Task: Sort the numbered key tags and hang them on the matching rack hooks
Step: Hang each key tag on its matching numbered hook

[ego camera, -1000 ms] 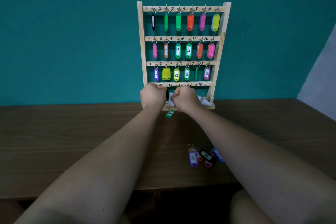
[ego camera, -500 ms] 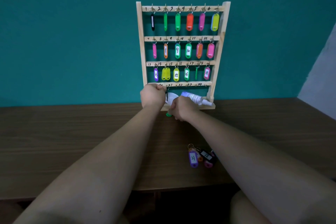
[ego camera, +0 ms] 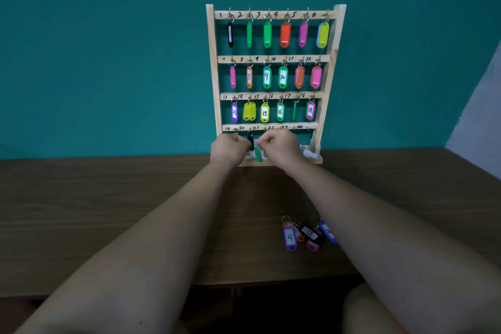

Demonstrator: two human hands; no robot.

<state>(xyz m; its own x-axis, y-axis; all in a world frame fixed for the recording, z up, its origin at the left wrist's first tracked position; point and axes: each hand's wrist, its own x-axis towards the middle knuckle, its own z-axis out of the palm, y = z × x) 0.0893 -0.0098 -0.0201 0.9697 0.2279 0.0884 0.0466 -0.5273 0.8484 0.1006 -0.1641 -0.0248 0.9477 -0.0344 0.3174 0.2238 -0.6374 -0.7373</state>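
My right hand [ego camera: 279, 147] has lifted the green tag [ego camera: 259, 155] off the table [ego camera: 108, 198] to the rack [ego camera: 211, 62], bottom row, pinching its ring, I think; my left hand [ego camera: 230, 147] stays curled beside hook 19, and I cannot tell what it holds; hanging comes next.

One wooden rack [ego camera: 211, 76] has four numbered rails [ego camera: 292, 59]; on each of the upper three all six hooks [ego camera: 230, 12] are filled, eighteen in all, though a few hung tags [ego camera: 267, 77] look doubled and cannot be counted surely. Under the bottom rail show two more, one black tag [ego camera: 250, 141] and one green tag [ego camera: 259, 155], by two hands, the left hand [ego camera: 230, 148] and the right hand [ego camera: 282, 148]. One heap of five loose tags [ego camera: 309, 234] lies on the worktop [ego camera: 108, 211]: purple, orange, black, pink, blue.
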